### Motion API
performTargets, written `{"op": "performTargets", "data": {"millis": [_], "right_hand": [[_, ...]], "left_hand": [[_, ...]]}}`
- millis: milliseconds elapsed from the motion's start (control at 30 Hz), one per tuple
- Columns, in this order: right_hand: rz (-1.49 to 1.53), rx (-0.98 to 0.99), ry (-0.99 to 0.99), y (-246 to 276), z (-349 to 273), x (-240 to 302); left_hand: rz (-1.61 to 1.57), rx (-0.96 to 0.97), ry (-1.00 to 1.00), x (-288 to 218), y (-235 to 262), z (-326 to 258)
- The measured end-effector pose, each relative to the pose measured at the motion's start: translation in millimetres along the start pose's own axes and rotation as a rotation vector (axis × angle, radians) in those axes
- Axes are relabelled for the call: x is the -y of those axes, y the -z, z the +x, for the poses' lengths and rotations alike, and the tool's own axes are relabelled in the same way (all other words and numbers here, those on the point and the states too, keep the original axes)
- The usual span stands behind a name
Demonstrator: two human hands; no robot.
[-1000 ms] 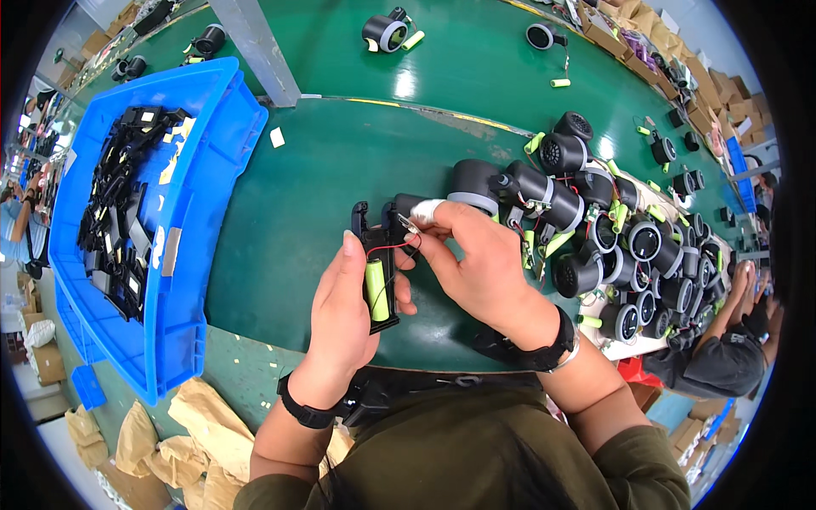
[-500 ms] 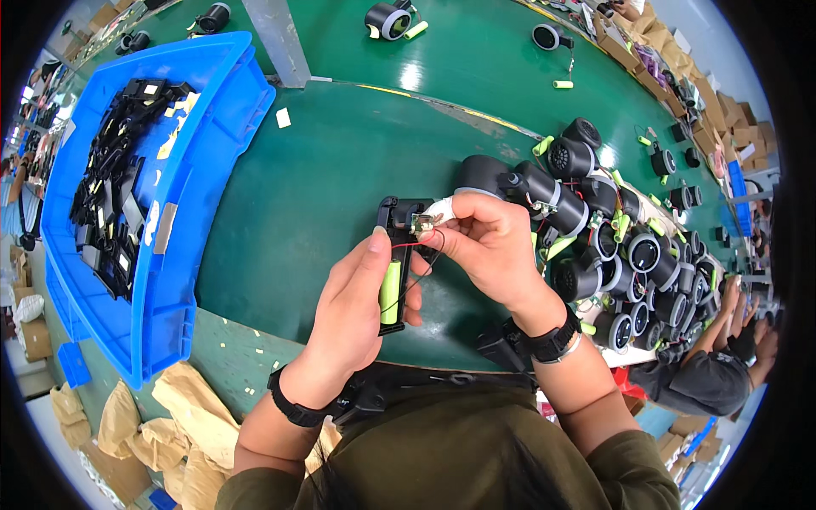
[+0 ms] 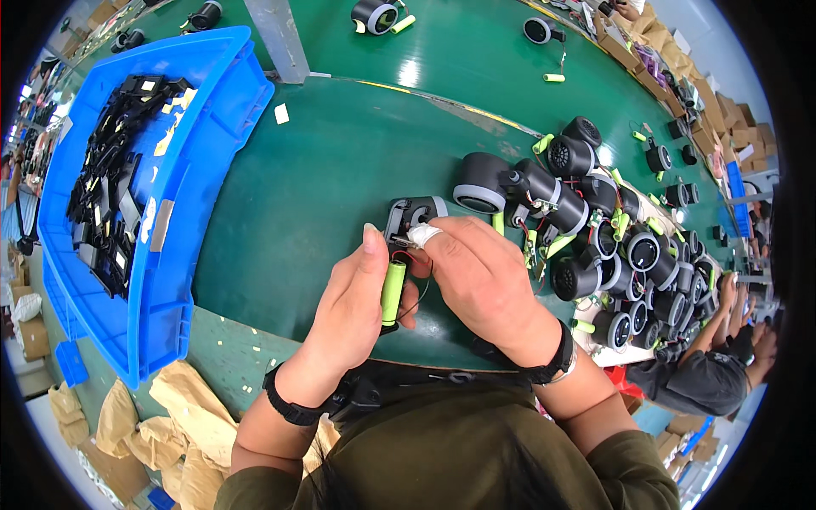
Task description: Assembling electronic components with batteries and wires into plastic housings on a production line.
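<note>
Two hands are closed on one small assembly at the green worktop's (image 3: 280, 204) centre: the lime-green cylindrical battery (image 3: 392, 291) is gripped by the left hand (image 3: 353, 310), while the black-and-grey plastic housing (image 3: 410, 218) at twelve o'clock is pinched by the right hand (image 3: 480, 276). Light and rigid it seems; its thin wires look fragile, so the bodies are best held.

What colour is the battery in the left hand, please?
Lime green; the battery in the left hand shows best in the head view.

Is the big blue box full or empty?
Partly full. The blue plastic bin holds a pile of black plastic parts along its left side, while bare blue floor shows on its right.
</note>
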State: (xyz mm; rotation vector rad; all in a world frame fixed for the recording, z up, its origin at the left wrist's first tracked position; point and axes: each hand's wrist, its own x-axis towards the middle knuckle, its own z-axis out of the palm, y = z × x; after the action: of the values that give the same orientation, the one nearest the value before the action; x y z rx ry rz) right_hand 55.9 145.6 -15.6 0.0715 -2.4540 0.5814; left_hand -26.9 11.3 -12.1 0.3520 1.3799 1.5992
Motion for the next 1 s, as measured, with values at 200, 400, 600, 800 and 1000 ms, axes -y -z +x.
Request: {"op": "performTargets", "data": {"millis": [200,400,600,800,1000], "right_hand": [[0.021,-0.035,0.005,-0.8,-0.6,1.3],[0.033,-0.061,-0.007,-1.5,0.0,3.6],[0.067,-0.041,0.033,3.4,-0.8,0.2],[0.067,-0.017,0.008,8.3,2.0,4.5],[0.012,-0.047,-0.004,7.2,-2.8,9.2]], "left_hand": [[-0.078,-0.001,0.004,0.0,-2.9,-4.4],[-0.075,0.006,-0.024,4.7,-2.5,-5.6],[0.101,0.029,-0.083,3.1,-0.1,-8.0],[0.014,0.045,-0.09,4.0,-2.3,-7.6],[0.356,-0.022,-0.268,5.0,-6.9,-13.6]]}}
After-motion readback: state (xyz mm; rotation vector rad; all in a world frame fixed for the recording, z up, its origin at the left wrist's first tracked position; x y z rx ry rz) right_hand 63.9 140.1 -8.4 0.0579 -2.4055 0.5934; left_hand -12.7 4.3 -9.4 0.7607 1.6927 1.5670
